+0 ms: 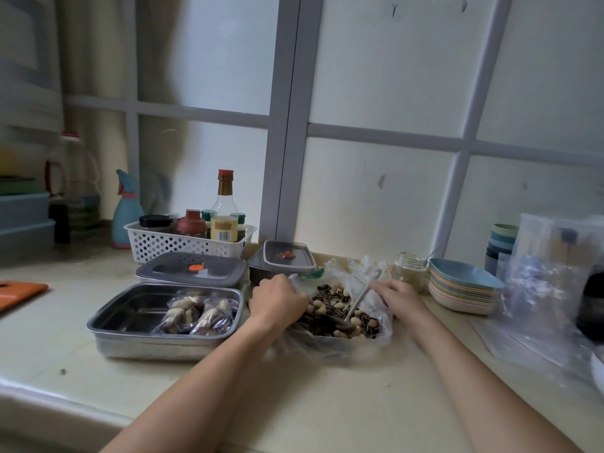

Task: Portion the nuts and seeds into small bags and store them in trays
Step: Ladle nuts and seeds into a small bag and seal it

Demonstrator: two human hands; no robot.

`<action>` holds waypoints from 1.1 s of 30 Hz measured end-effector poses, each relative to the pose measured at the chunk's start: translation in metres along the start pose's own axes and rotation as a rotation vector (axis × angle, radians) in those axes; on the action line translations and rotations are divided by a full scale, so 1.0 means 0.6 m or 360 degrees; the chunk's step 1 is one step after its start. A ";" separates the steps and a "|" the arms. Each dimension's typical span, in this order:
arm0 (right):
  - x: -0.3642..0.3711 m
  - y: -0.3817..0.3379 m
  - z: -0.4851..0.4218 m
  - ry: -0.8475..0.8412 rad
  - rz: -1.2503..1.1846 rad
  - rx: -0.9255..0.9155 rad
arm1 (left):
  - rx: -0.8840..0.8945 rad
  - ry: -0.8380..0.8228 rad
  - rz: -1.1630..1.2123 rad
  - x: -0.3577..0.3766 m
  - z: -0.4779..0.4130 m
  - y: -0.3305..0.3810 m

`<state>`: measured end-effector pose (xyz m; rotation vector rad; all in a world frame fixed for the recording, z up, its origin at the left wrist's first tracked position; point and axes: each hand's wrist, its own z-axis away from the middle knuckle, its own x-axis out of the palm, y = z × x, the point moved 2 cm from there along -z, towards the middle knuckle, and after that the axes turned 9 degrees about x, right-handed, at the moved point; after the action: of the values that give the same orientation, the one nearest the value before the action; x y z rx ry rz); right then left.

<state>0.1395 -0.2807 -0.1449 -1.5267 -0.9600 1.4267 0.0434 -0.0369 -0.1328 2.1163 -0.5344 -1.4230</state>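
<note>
A clear plastic bag (369,335) of mixed nuts and striped seeds (330,313) lies open on the counter in front of me. My left hand (277,300) grips the bag's left edge. My right hand (397,294) rests on the bag's right edge, close to the handle of a metal spoon (358,302) that stands in the nuts; whether it holds the spoon or the bag I cannot tell. To the left, a steel tray (130,317) holds two small filled bags (199,313).
Behind the tray lie a grey lidded container (191,268) and a second one (284,259). A white basket (157,245) holds bottles. A glass jar (410,271), stacked coloured plates (461,291) and loose plastic bags (539,289) sit to the right. The counter edge runs at lower left.
</note>
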 end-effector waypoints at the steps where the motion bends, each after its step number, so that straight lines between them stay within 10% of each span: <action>1: 0.004 0.002 -0.003 -0.0009 0.0019 0.0037 | 0.0016 0.0001 0.0003 -0.002 0.004 0.004; 7: 0.032 -0.011 -0.002 0.0096 0.0467 -0.0021 | 0.0046 0.0144 0.0010 -0.013 0.019 0.022; 18: -0.004 -0.055 0.025 0.0279 -0.0166 -0.0126 | -0.0046 0.0172 0.0000 -0.003 0.003 0.000; 33: 0.002 -0.114 0.095 0.0750 0.0389 -0.1102 | -0.0124 0.0159 -0.0444 0.000 0.035 0.023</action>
<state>0.0826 -0.2505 -0.0833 -2.4223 -1.0419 0.8318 0.0234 -0.0523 -0.1306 2.2505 -0.1457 -1.4479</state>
